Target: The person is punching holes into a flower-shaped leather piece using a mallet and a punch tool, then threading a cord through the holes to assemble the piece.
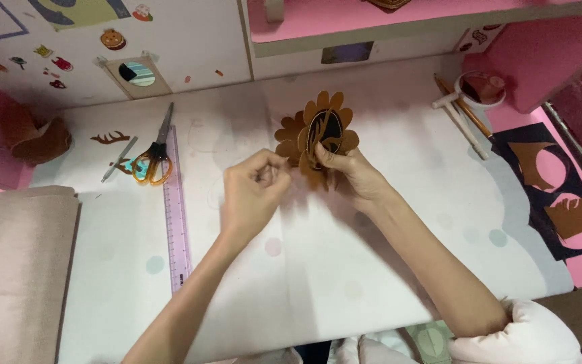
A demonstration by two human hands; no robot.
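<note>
1. The left hand (254, 192) hovers above the middle of the white table (345, 269), fingers curled in, thumb and forefinger tips pinched together. Whether something thin sits in the pinch I cannot tell.
2. The right hand (353, 174) is just right of it, the two close but not touching. Its thumb and fingers clamp the lower edge of a brown paper flower (318, 135).
3. The flower is held up off the table, just beyond both hands. It is made of scalloped brown layers fanned slightly apart, with a dark oval at the centre bearing a brown cut-out shape. The oval's long axis runs near to far, tilted a little right, and its face turns up toward the camera.
4. The near table, below the forearms, is bare white with faint dots.
5. To the left, a clear ruler (176, 216) lies lengthwise near to far; scissors (154, 156) with orange handles lie at its far end, blades pointing far.
6. At far right, a small cup (481, 89) stands with sticks beside it; nearer on that side, a dark sheet (547, 195) carries brown cut-outs.
7. A pink shelf edge bounds the far side.
</note>
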